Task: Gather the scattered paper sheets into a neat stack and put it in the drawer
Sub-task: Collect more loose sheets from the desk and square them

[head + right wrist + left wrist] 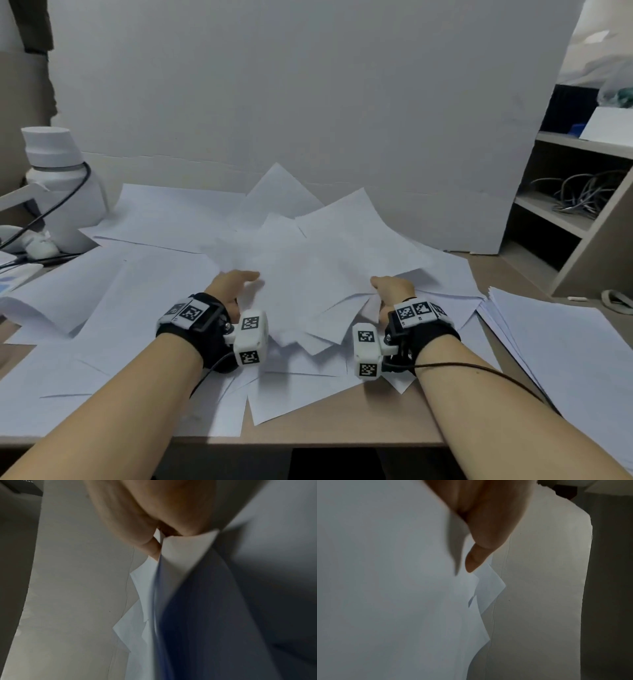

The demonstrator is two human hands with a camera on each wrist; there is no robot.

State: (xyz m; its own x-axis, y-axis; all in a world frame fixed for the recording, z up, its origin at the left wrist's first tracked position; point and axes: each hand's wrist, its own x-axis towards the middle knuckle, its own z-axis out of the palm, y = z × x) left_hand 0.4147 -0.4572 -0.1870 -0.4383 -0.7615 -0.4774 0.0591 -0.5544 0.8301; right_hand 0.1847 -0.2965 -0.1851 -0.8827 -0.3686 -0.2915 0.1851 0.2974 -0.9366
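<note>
Head view: dim, even, cool light; soft shadows under the paper sheets (pixel 318 260); straight edges bow toward the frame borders. Wrist views: darker and grainy, with motion blur on the nearest sheets and the thumb (pixel 476 559) out of focus; deep shadow fills the right wrist view's right side.

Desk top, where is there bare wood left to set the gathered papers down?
Bare desk shows along the near edge, between both forearms below the loose sheets. A smaller strip runs at far right, between the side pile and shelf unit. The middle, where left hand and right hand hold the bundle, is covered; the white bottle crowds the left.
</note>
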